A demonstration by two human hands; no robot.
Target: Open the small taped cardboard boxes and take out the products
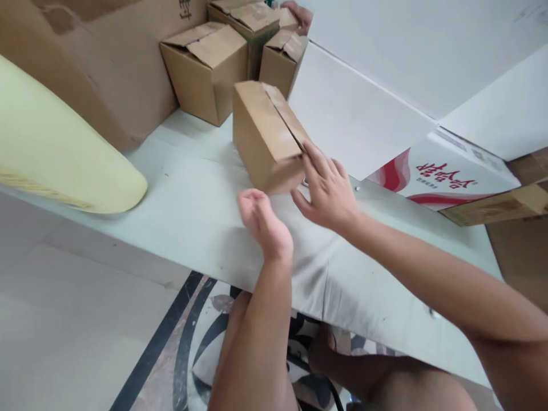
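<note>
A small brown cardboard box stands tilted over the pale cloth-covered surface, its taped top flaps nearly closed with a dark gap at the near end. My left hand is at its lower near edge, the fingers curled against the bottom and their tips partly hidden. My right hand grips the near right end, with fingers on the flap edge and the thumb lower down. Whether the box's far bottom edge touches the cloth I cannot tell.
Behind stand more small cardboard boxes, with another person's hand beside them. A large carton and a yellow rounded object are at left. White panels and a red-and-white carton line the right.
</note>
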